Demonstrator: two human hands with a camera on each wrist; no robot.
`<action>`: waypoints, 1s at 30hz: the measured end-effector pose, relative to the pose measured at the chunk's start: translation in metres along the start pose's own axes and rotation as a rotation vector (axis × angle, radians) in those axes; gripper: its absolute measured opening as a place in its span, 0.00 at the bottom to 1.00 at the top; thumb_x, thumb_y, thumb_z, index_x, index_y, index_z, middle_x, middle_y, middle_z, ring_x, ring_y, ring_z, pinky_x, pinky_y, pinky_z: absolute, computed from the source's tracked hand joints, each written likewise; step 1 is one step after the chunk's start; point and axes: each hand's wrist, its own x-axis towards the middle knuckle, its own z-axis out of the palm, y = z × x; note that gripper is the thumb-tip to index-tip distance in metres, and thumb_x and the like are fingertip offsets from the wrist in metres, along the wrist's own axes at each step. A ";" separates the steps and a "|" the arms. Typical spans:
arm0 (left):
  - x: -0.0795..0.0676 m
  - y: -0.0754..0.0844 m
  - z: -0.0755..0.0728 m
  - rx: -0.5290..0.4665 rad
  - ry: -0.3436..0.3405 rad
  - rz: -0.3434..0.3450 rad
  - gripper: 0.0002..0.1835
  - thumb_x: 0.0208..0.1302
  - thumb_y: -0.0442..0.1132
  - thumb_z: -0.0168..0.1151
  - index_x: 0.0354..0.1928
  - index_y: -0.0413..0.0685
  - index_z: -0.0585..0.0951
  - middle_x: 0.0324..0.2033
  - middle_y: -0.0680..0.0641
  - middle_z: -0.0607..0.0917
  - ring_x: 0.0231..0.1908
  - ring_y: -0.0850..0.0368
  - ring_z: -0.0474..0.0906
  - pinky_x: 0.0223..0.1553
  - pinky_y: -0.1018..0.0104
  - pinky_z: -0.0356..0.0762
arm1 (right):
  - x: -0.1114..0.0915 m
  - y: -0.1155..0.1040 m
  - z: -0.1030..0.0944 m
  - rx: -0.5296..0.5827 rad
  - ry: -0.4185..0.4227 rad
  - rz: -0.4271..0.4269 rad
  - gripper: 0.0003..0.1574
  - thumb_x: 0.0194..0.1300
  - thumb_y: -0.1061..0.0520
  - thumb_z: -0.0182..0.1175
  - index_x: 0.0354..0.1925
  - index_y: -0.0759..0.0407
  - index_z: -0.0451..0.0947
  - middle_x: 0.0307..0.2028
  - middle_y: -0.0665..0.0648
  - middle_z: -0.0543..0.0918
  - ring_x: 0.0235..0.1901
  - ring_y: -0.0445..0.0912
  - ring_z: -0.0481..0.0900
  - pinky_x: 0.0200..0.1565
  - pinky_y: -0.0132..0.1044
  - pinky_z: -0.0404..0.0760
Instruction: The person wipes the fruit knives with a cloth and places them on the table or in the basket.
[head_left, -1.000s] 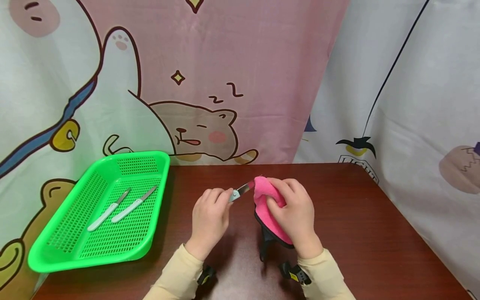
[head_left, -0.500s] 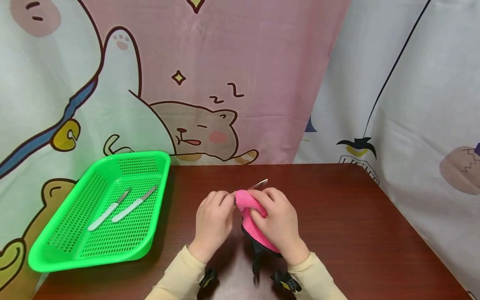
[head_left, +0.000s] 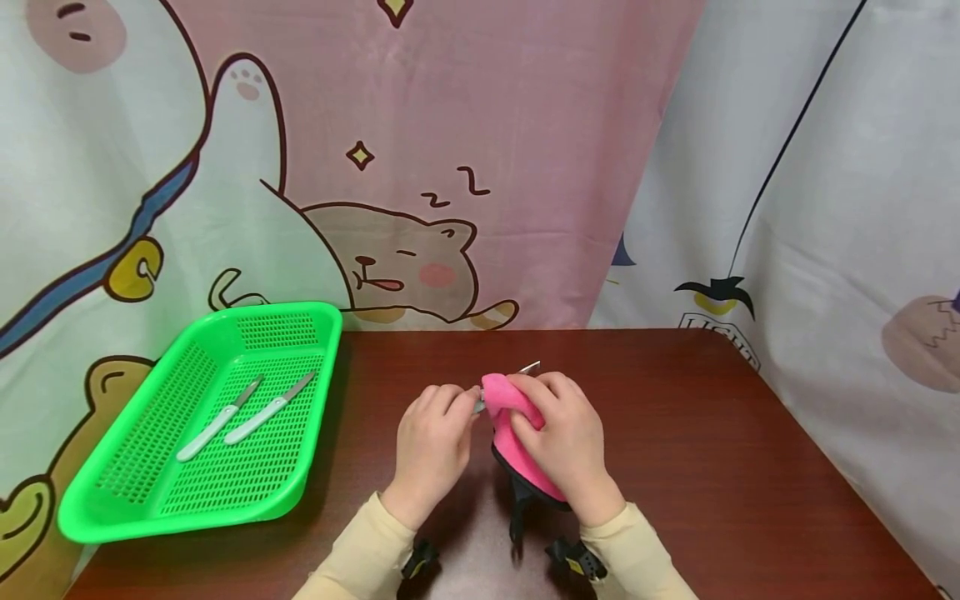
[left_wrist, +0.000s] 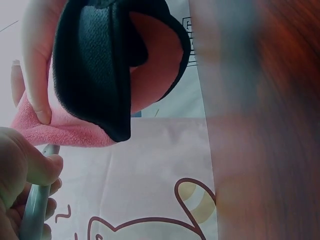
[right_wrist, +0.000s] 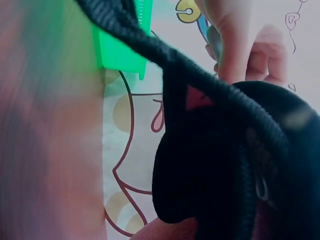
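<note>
In the head view my left hand grips a knife by its pale handle, and the blade tip shows past the far side of a pink fuzzy cloth with black edging. My right hand pinches the cloth folded over the blade, close to the handle. The cloth hides most of the blade. In the left wrist view the pale handle lies within the left fingers, its end against the pink fabric. A black backing hangs from the cloth. The right wrist view is mostly filled by this black material.
A green perforated basket stands at the left of the brown table. Inside lie two knives with white handles, one knife left of the other knife. A printed curtain hangs behind the table.
The right hand has slid the cloth left along the blade from its tip to near the handle, then slightly back right. The left hand keeps its grip, shifting slightly right.
</note>
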 end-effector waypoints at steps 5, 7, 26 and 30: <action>0.001 0.001 0.000 0.000 0.000 -0.005 0.17 0.52 0.31 0.75 0.45 0.44 0.82 0.33 0.46 0.80 0.32 0.51 0.76 0.29 0.60 0.78 | 0.002 0.007 -0.004 -0.030 0.028 0.009 0.25 0.46 0.59 0.74 0.47 0.54 0.84 0.33 0.57 0.79 0.32 0.52 0.78 0.31 0.46 0.80; 0.001 0.001 0.000 -0.002 0.003 -0.006 0.17 0.52 0.31 0.75 0.45 0.45 0.83 0.33 0.46 0.81 0.32 0.51 0.76 0.29 0.60 0.78 | 0.002 0.010 -0.005 -0.036 0.035 0.024 0.25 0.46 0.60 0.74 0.47 0.54 0.84 0.34 0.57 0.79 0.33 0.52 0.78 0.31 0.46 0.80; 0.002 0.002 0.001 -0.004 0.019 0.019 0.15 0.53 0.29 0.73 0.45 0.44 0.83 0.32 0.47 0.80 0.31 0.51 0.76 0.27 0.61 0.76 | 0.007 0.027 -0.021 -0.051 0.055 0.148 0.28 0.45 0.61 0.74 0.49 0.54 0.84 0.35 0.58 0.80 0.34 0.52 0.77 0.33 0.47 0.78; 0.001 0.002 0.001 -0.012 0.024 0.024 0.16 0.53 0.29 0.73 0.45 0.44 0.83 0.32 0.47 0.80 0.31 0.51 0.76 0.28 0.60 0.76 | 0.008 0.030 -0.023 -0.052 0.063 0.157 0.27 0.46 0.62 0.74 0.49 0.55 0.84 0.35 0.59 0.80 0.34 0.53 0.77 0.33 0.47 0.78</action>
